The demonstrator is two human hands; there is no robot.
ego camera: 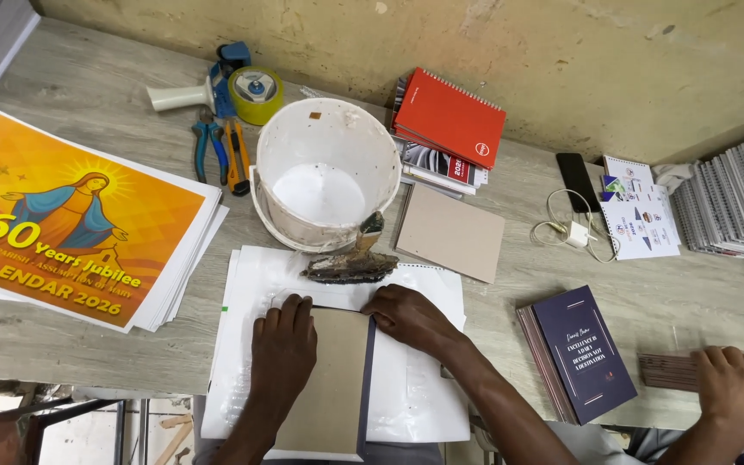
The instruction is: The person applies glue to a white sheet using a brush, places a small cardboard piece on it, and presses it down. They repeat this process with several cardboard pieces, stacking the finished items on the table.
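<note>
My left hand [283, 340] lies flat on the left part of a grey cardboard board [329, 387] that sits on a dark blue cover [366, 387]. My right hand [411, 317] presses at the board's top right corner, fingers curled over the cover's edge. Both rest on a stack of white sheets [415, 405]. A glue-caked brush [346, 265] lies just beyond my fingers, leaning on a white bucket [327, 172] with white glue inside.
A pile of orange calendar prints [79, 224] lies at left. Tape dispenser [217, 86], pliers and cutter are behind the bucket. A cardboard piece [451, 232], red notebook [449, 116], phone, charger and dark blue books [583, 353] lie right. Another person's hand [729, 387] holds a stack at far right.
</note>
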